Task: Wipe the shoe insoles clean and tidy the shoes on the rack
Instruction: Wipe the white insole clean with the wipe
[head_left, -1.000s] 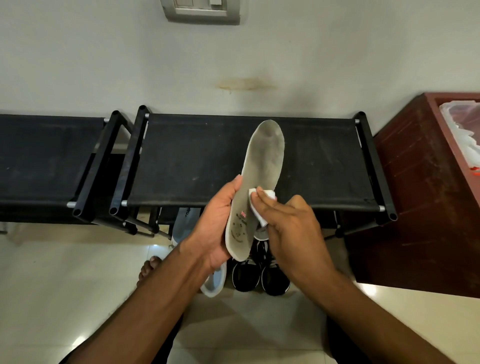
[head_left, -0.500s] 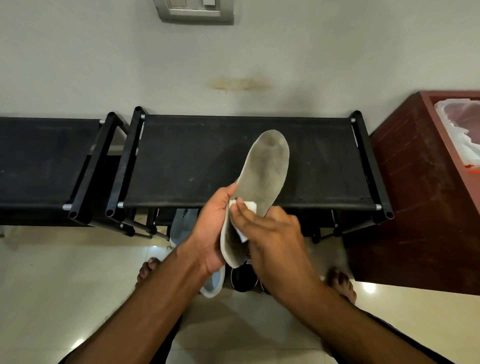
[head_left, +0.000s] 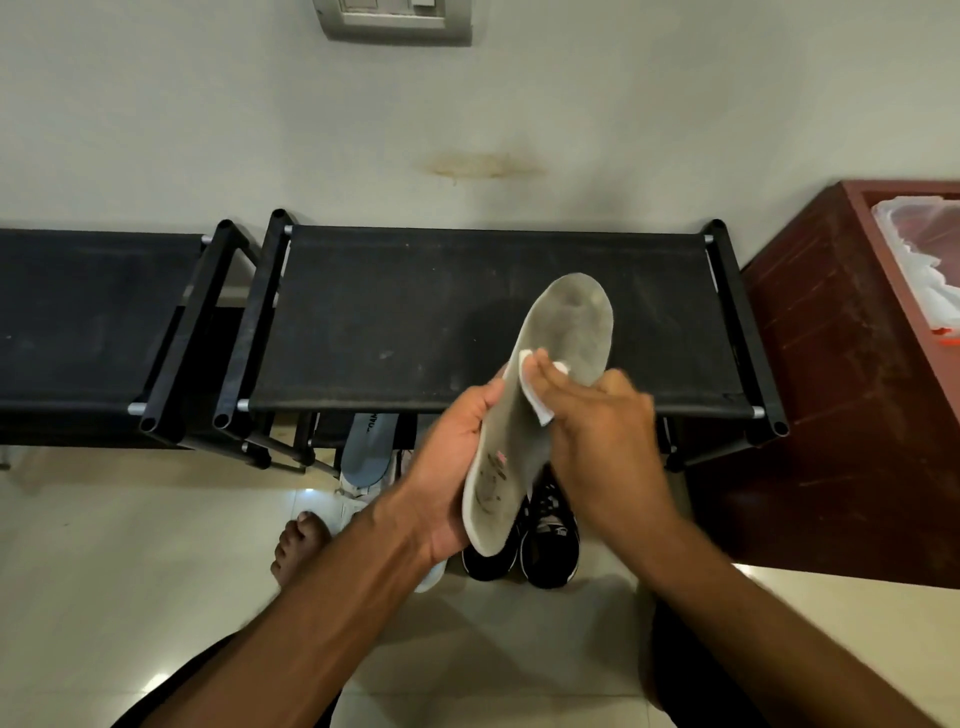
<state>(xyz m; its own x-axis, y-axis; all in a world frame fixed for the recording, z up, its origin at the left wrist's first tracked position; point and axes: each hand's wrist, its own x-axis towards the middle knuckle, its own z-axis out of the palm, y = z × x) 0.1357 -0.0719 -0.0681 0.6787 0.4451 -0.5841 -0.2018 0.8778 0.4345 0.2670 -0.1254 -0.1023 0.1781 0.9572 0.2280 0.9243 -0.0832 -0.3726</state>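
A pale wall (head_left: 467, 104) fills the upper half, bearing a brownish stain (head_left: 483, 165) and a switch plate (head_left: 393, 20) at the top edge; against it stands a black shoe rack (head_left: 415, 322) with a dusty fabric top, and a second black rack (head_left: 78, 317) sits just beside it on the left; a reddish-brown cabinet (head_left: 831, 389) stands at the right, close to the rack's end post, with crumpled clear plastic (head_left: 919, 249) in its open top; glossy cream tiles (head_left: 130, 571) cover the floor. Under the rack's front rail, a pair of black sneakers (head_left: 550, 540) rests on the tiles, partly hidden behind the insole and hands; left of them lies a white shoe with a blue-grey insole (head_left: 366, 447) showing, its toe hidden by the left forearm; a bare foot (head_left: 298, 545) stands near it. In front of the rack the left hand (head_left: 452, 467) grips a grey, soiled insole (head_left: 540, 405) by its heel half, fingers curled behind it, toe end tilted up to the right over the rack top; the right hand (head_left: 608, 431) pinches a small white wipe (head_left: 537, 387) and presses it to the insole's middle; this hand is slightly blurred.
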